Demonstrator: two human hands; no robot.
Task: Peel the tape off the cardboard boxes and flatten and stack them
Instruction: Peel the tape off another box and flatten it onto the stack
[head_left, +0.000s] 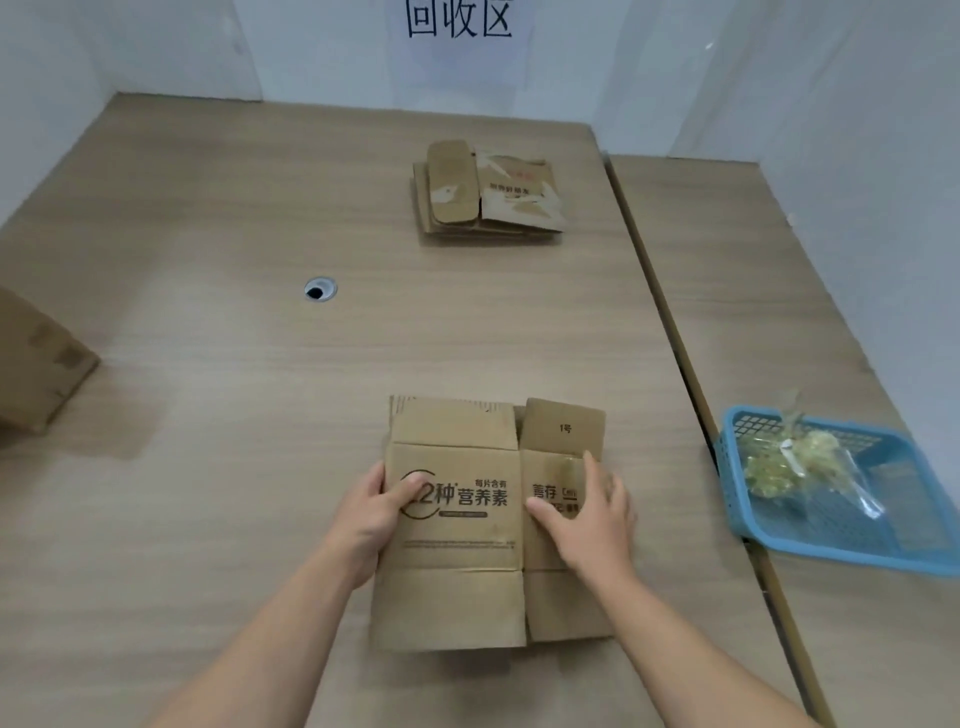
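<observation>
Near the front edge of the table (234, 364), the left hand (376, 512) grips the flattened box (457, 551) by its left edge; the right hand (587, 514) presses on it, fingers straight.

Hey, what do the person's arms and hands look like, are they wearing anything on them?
Nothing worn shows. The left hand and right hand are bare, with no gloves, rings or watch visible. The left forearm and right forearm are bare too, with no sleeve in view down to the picture's bottom edge.
</observation>
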